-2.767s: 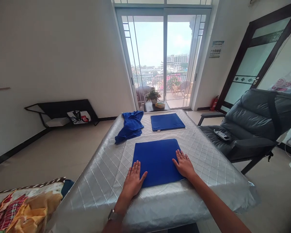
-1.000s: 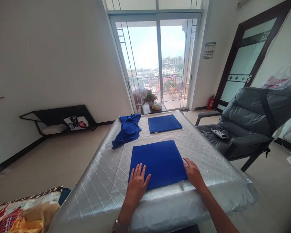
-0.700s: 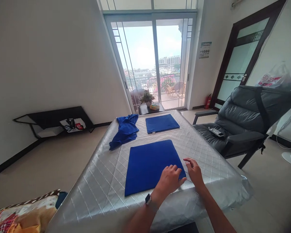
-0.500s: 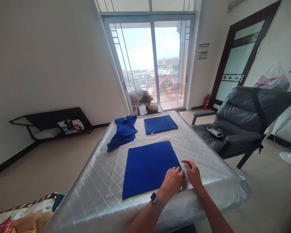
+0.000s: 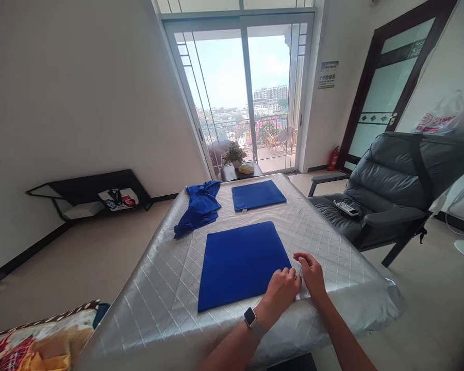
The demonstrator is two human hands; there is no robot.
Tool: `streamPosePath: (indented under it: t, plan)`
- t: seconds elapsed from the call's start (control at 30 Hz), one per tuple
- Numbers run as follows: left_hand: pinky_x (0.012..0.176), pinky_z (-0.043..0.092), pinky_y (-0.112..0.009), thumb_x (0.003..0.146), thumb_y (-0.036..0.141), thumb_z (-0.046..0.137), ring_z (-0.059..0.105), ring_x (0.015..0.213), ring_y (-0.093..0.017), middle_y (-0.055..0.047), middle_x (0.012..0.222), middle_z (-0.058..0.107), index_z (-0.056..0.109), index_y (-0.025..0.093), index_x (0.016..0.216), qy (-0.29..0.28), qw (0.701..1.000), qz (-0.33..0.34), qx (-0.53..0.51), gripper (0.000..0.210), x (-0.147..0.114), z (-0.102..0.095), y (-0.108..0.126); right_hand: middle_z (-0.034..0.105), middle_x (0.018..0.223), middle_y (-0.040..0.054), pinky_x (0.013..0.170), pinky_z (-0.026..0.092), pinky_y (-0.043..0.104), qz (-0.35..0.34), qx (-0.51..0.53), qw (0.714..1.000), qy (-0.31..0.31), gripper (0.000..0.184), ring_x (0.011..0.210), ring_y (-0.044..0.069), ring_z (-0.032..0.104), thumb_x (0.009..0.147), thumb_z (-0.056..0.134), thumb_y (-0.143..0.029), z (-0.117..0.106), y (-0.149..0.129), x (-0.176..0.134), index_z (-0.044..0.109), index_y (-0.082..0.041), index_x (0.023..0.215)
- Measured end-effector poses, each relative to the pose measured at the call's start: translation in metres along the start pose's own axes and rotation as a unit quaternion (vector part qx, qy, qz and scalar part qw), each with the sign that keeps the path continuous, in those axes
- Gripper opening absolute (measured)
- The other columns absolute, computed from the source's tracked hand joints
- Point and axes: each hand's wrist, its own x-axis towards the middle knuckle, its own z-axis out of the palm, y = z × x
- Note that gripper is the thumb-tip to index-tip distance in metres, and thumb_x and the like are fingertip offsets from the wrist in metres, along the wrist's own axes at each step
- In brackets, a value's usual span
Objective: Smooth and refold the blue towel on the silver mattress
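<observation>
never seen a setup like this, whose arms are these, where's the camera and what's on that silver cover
There is no machine here: these are a person's own bare hands. Every picture comes from one camera worn on that person's head, looking forward and down, so the arms enter from the bottom edge.

The silver cover has a quilted pattern. On it lie a flat blue cloth nearest the person, a smaller-looking flat piece beyond it, and a rumpled blue cloth at the far left.

The left hand, with a watch on its wrist, is at the near cloth's right corner. The right hand is just beside it. Whether either grips the cloth is hard to tell.
</observation>
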Motion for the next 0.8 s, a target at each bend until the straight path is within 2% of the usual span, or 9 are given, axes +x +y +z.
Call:
streamPosePath:
  t: [0.17, 0.27, 0.37, 0.43, 0.5, 0.63, 0.77, 0.8]
  plan:
    - [0.068, 0.052, -0.033, 0.097, 0.01, 0.046, 0.065, 0.087, -0.022, -0.01, 0.099, 0.065, 0.062, 0.014, 0.103, -0.005, 1.0, -0.002, -0.001, 0.017, -0.001, -0.011, -0.011, 0.075, 0.089, 0.0075, 0.082, 0.052, 0.038, -0.027, -0.018, 0.999, 0.043, 0.036, 0.088, 0.026, 0.07, 0.081, 0.049, -0.049, -0.003, -0.005, -0.002, 0.07, -0.021, 0.088]
    - [0.068, 0.051, -0.03, 0.097, 0.01, 0.048, 0.065, 0.085, -0.019, -0.008, 0.101, 0.065, 0.062, 0.017, 0.101, 0.008, 0.999, -0.027, -0.029, 0.016, -0.001, -0.028, -0.026, 0.073, 0.087, 0.0061, 0.081, 0.05, 0.037, -0.106, -0.083, 0.989, 0.064, 0.033, 0.083, 0.024, 0.067, 0.085, 0.046, -0.044, -0.003, -0.011, -0.012, 0.069, -0.022, 0.091]
    - [0.066, 0.049, -0.027, 0.096, 0.01, 0.05, 0.064, 0.082, -0.017, -0.005, 0.097, 0.064, 0.062, 0.019, 0.098, 0.024, 0.997, -0.049, -0.057, 0.015, -0.002, -0.047, -0.041, 0.071, 0.082, 0.0052, 0.077, 0.05, 0.036, -0.201, -0.129, 0.97, 0.038, 0.028, 0.078, 0.022, 0.064, 0.087, 0.047, -0.04, 0.003, -0.015, -0.031, 0.068, -0.022, 0.087]
    - [0.064, 0.048, -0.026, 0.096, 0.012, 0.051, 0.063, 0.08, -0.016, -0.005, 0.093, 0.064, 0.063, 0.019, 0.095, 0.027, 0.995, -0.059, -0.07, 0.014, -0.002, -0.057, -0.047, 0.068, 0.075, 0.0023, 0.07, 0.05, 0.032, -0.207, -0.133, 0.969, 0.017, 0.026, 0.069, 0.019, 0.061, 0.09, 0.046, -0.039, 0.011, -0.017, -0.05, 0.066, -0.023, 0.092]
    - [0.062, 0.047, -0.027, 0.095, 0.012, 0.052, 0.062, 0.079, -0.016, -0.005, 0.093, 0.064, 0.064, 0.019, 0.092, 0.026, 0.994, -0.067, -0.081, 0.014, -0.002, -0.065, -0.051, 0.064, 0.069, -0.0006, 0.061, 0.047, 0.029, -0.172, -0.127, 0.977, 0.002, 0.026, 0.06, 0.018, 0.058, 0.093, 0.043, -0.037, 0.021, -0.018, -0.071, 0.065, -0.023, 0.099]
    - [0.062, 0.047, -0.027, 0.093, 0.01, 0.051, 0.062, 0.079, -0.017, -0.006, 0.095, 0.065, 0.066, 0.02, 0.096, 0.031, 0.991, -0.082, -0.102, 0.019, 0.0, -0.073, -0.053, 0.069, 0.079, 0.0024, 0.061, 0.047, 0.029, -0.158, -0.152, 0.973, -0.066, 0.025, 0.066, 0.019, 0.063, 0.091, 0.042, -0.031, 0.043, -0.029, -0.11, 0.065, -0.022, 0.1]
    - [0.068, 0.049, -0.027, 0.094, 0.011, 0.048, 0.062, 0.083, -0.017, -0.006, 0.096, 0.065, 0.066, 0.019, 0.095, 0.051, 0.992, -0.069, -0.088, 0.02, 0.008, -0.078, -0.051, 0.071, 0.08, 0.0024, 0.062, 0.046, 0.027, -0.17, -0.18, 0.941, -0.23, 0.02, 0.071, 0.02, 0.067, 0.089, 0.047, -0.025, 0.073, -0.047, -0.134, 0.066, -0.024, 0.093]
    - [0.069, 0.049, -0.028, 0.094, 0.01, 0.048, 0.062, 0.084, -0.018, -0.006, 0.096, 0.065, 0.066, 0.018, 0.094, 0.052, 0.993, -0.069, -0.079, 0.02, 0.01, -0.079, -0.05, 0.071, 0.078, 0.0022, 0.062, 0.045, 0.028, -0.181, -0.176, 0.933, -0.255, 0.019, 0.07, 0.02, 0.066, 0.089, 0.048, -0.026, 0.082, -0.05, -0.137, 0.067, -0.024, 0.089]
